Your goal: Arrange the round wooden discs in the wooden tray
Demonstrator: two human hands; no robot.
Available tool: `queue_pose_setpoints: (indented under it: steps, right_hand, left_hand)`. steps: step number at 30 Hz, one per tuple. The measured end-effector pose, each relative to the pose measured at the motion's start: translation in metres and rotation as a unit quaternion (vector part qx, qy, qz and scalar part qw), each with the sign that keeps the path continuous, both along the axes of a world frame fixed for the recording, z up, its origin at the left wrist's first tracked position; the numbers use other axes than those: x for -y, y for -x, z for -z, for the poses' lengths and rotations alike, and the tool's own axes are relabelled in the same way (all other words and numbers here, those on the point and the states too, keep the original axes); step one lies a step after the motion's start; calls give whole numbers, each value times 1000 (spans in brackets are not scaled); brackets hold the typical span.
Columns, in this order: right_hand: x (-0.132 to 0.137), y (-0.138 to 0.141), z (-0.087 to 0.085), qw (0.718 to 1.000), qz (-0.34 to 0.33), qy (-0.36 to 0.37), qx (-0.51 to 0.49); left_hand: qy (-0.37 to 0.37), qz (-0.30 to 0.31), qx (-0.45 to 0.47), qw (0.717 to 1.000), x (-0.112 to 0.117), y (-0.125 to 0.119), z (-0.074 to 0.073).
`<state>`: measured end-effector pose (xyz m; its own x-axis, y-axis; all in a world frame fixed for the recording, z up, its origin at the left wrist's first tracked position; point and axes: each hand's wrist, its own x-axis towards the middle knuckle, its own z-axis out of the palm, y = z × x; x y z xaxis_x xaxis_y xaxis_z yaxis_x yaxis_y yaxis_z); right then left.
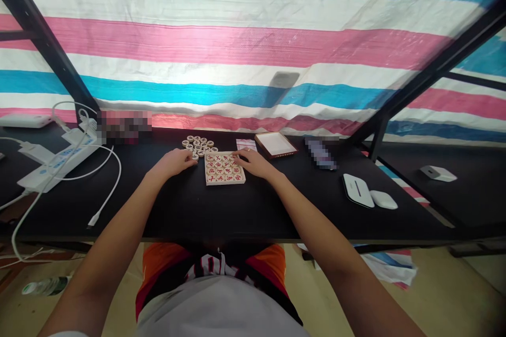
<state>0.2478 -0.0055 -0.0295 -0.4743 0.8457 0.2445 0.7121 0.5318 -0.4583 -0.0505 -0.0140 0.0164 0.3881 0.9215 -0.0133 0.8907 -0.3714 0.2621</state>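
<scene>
Near the middle of the black desk stands a small open wooden box [225, 183] filled with rows of round Chinese chess pieces bearing red characters. My right hand [255, 163] rests at its upper right corner, fingers curled over the rim and the nearest pieces. To the left of the box, my left hand [176, 163] is closed, its fingertips at a loose Chinese chess piece [195, 156]. Just behind, a cluster of loose Chinese chess pieces [196, 143] with dark characters lies on the desk, a few partly hidden by my left fingers and the box.
Behind my right hand lie a printed paper [245, 144] and a brown-rimmed box lid [275, 144]. A phone [321, 154] and white devices [358, 190] are on the right. A power strip [55, 166] with white cables occupies the left. A striped sheet [253, 42] hangs behind.
</scene>
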Motion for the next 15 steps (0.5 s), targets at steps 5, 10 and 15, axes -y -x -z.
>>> queue_pose_setpoints:
  steps: [5, 10, 15]
  right_hand:
    - [0, 0, 0, 1000, 1, 0, 2]
    - [0, 0, 0, 1000, 3, 4, 1]
    - [0, 0, 0, 1000, 2, 7, -1]
  left_hand:
    - [-21, -2, 6, 1000, 0, -1, 4]
    - [-57, 42, 13, 997, 3, -4, -1]
    - [-100, 95, 78, 987, 6, -14, 5]
